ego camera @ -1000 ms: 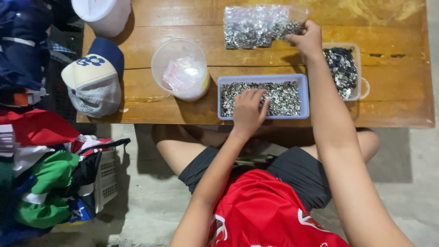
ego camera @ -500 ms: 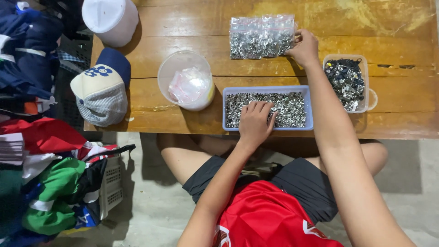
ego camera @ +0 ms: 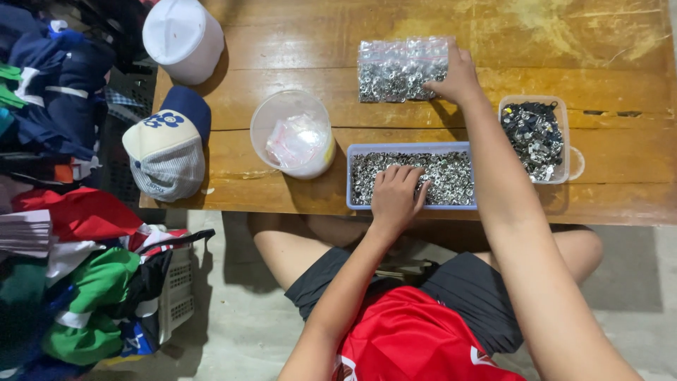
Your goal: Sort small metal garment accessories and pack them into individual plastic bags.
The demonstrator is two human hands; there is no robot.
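My left hand (ego camera: 395, 197) rests palm down, fingers spread, in a blue rectangular tray (ego camera: 350, 176) filled with small silver metal pieces near the table's front edge. My right hand (ego camera: 457, 76) reaches farther across the table. It grips the right edge of a clear plastic bag (ego camera: 398, 70) packed with the same silver pieces, which lies flat on the wood. A clear rectangular tub (ego camera: 534, 137) of dark metal parts sits just right of my right forearm.
A round clear container (ego camera: 293, 134) with small plastic bags inside stands left of the tray. A blue and white cap (ego camera: 169, 144) and a white cap (ego camera: 183, 35) lie at the wooden table's (ego camera: 578, 42) left end. Piled clothes (ego camera: 77, 282) and a basket cover the floor at left.
My view has shifted, so everything sits farther right in the frame. My right hand stays at the bag's right edge and my left hand stays in the blue tray.
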